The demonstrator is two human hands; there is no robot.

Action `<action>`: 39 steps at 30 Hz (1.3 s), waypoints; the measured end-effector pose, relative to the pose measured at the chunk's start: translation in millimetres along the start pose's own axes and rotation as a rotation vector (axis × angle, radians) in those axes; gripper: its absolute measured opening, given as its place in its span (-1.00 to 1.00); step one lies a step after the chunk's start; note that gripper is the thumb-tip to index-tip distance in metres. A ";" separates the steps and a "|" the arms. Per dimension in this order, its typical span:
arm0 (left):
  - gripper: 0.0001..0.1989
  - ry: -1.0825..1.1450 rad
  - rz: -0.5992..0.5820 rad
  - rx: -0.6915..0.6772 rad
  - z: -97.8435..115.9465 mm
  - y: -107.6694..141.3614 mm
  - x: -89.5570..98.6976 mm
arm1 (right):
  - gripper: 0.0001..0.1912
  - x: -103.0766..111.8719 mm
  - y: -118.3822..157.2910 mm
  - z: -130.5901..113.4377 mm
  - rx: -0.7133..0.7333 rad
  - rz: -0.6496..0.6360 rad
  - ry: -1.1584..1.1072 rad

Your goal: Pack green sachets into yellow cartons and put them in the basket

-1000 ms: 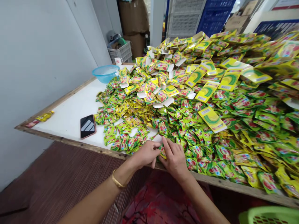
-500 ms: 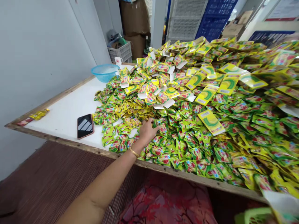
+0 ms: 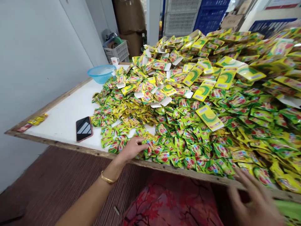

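Observation:
My left hand is at the near edge of the pile, thumb and forefinger closed around a green sachet with a red fruit print. Loose green sachets spread around it, and a band of yellow sachets lies just beyond. At the lower right, my right hand is blurred over the table's front edge. Its fingers are apart and nothing shows in them. A flat yellow-green carton rests on the sachets between the two hands.
Many small cartons are heaped at the back. A phone and a blue basket stand on the left of the white table, which has a wooden rim. A green basket shows below the edge at right.
My left hand has drawn back toward the front edge, baring a patch of white table behind it. My right hand has come into view at lower right, where a carton was seen before.

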State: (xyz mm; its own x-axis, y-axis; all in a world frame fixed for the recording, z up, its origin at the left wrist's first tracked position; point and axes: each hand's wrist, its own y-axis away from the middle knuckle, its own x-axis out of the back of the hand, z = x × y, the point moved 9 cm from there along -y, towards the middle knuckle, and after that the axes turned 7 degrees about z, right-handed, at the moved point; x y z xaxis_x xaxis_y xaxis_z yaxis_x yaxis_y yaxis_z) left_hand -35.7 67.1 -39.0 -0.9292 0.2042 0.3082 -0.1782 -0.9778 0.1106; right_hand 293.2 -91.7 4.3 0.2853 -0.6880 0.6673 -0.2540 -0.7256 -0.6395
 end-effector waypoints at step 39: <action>-0.77 0.342 0.382 -0.014 2.9 -10.7 -17.9 | -0.51 -189.7 -21.1 -114.9 -0.742 -0.477 -1.020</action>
State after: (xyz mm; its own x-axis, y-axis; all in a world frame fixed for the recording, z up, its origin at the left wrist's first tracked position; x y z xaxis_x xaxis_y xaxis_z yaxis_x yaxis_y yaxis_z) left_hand -16.2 73.9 -43.0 -0.9812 -0.1929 -0.0024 0.1926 -0.9806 0.0375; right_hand 138.2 52.6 -64.9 0.9575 -0.2877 -0.0219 -0.2816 -0.9483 0.1461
